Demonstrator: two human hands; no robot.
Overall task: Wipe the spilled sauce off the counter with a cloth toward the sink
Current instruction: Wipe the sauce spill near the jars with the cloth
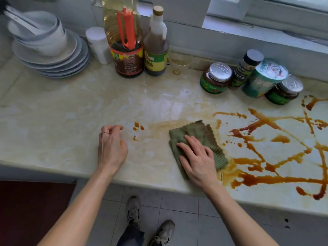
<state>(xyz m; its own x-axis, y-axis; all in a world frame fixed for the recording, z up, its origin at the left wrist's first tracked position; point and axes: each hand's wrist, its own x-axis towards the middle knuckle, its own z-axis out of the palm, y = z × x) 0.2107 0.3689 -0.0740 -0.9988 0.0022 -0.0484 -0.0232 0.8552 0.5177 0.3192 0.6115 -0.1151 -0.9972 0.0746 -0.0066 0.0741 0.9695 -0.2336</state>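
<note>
From the head camera, a person stands at a pale marble-patterned counter (53, 110), both bare forearms reaching in from below. The right hand (197, 157) presses flat on a folded green cloth (198, 134), fingers spread and lying on the fabric rather than gripping it. The left hand (111, 146) rests empty on the counter well left of the cloth, fingers loosely curled and apart, a ring on one finger.

Brown spilled sauce (266, 139) streaks the counter in trails and blobs to the right of the cloth, reaching the right edge of the picture; a few small drops (138, 126) lie between the two hands, beside a faint smeared patch.

Along the back wall stand two tall bottles: one with a red handle (126, 41) and one with a green label (156, 45). To the right are two jars with silver lids (216, 77), one small shaker with a dark cap (247, 68) and one teal tub (264, 79). At far left sits one stack of grey plates (53, 55) topped with bowls holding white spoons.

A window sill runs behind. Grey floor tiles and two sneakers show below. No sink is in view.
</note>
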